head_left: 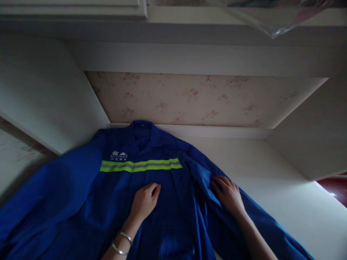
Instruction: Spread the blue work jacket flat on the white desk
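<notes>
A blue work jacket (pixel 162 187) with a collar, a white printed logo on one side of the chest and a yellow-green and grey reflective band (pixel 141 165) lies spread front up, its sleeves out to both sides. My left hand (pixel 145 200), with a silver bangle on the wrist, is over the jacket's front below the band. Its fingers are curled in, and their tips are hidden. On the jacket's right-hand sleeve (pixel 202 177) rests my right hand (pixel 228 193), fingers bent round a fold of the cloth. The lower jacket runs out of view.
The jacket lies on a white surface (pixel 252 159) inside a recess with white side panels (pixel 40 83) and a flower-patterned back (pixel 173 99). Above hangs a cabinet edge (pixel 81 12), with a clear plastic bag (pixel 271 27) drooping over it. Something dark red (pixel 333 189) shows at far right.
</notes>
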`<action>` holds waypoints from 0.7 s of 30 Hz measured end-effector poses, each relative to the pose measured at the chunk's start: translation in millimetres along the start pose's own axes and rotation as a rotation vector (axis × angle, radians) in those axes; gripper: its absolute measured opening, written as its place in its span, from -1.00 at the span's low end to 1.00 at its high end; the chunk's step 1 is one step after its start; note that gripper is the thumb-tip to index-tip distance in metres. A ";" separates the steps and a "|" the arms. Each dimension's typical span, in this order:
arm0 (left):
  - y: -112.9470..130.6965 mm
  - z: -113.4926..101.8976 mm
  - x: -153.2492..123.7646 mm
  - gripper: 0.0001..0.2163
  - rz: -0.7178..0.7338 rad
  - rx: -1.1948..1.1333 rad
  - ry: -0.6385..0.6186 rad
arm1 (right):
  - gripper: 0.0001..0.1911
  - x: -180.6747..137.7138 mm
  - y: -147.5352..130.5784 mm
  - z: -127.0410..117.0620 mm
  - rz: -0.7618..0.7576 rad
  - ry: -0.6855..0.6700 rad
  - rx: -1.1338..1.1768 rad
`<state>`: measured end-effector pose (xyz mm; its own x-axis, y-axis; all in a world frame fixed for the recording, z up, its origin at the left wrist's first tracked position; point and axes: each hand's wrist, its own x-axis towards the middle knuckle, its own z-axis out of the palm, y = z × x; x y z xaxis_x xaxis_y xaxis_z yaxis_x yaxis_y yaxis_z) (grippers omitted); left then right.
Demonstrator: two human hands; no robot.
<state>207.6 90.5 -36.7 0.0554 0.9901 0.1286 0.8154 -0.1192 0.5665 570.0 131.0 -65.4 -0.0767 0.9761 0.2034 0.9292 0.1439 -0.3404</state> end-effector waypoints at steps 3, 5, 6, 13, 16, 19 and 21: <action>0.3 -0.2 0.5 -0.68 -0.001 0.000 -0.001 | -0.60 -0.1 -0.1 0.0 0.003 0.004 -0.002; -0.1 0.1 0.9 -0.68 -0.003 0.001 -0.003 | -0.60 -0.2 0.0 0.0 0.002 0.004 -0.003; -0.3 0.4 1.0 -0.68 -0.005 0.001 -0.004 | -0.60 -0.3 0.2 0.2 0.001 0.004 -0.002; -1.1 2.2 0.7 -0.67 -0.016 0.001 -0.007 | -0.59 -0.6 0.3 0.6 0.004 -0.005 0.019; -0.6 1.3 -0.1 -0.67 -0.018 0.000 -0.010 | -0.60 -0.5 -0.6 -0.2 0.005 0.002 0.020; 0.2 -0.1 -0.4 -0.67 -0.016 -0.002 -0.012 | -0.61 -0.1 -0.9 -0.5 0.010 -0.001 0.013; 0.5 -0.7 -0.4 -0.67 -0.016 -0.004 -0.012 | -0.62 0.0 -1.0 -0.6 0.008 -0.003 0.011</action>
<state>207.5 90.0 -35.9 0.0496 0.9927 0.1100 0.8141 -0.1040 0.5714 569.3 130.8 -64.5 -0.0708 0.9777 0.1975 0.9257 0.1382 -0.3522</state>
